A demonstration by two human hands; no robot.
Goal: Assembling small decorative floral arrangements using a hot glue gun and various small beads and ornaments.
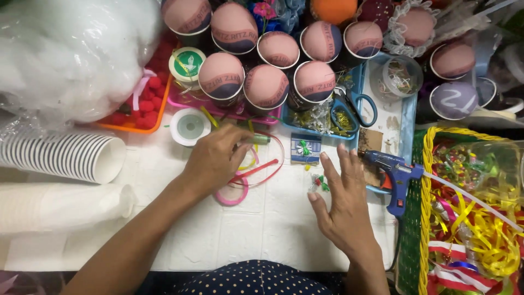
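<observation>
On the white table, a green tube is grasped by the left hand; the right hand is held released, fingers spread, beside a small bow.

At the back left lies a big clear plastic bag full of white stuffing. Just right of it stands a small round tub with a white and green round label. Near the middle of the bench, a little flat card, blue striped, carries a small green bow. No screens or signs show.
</observation>
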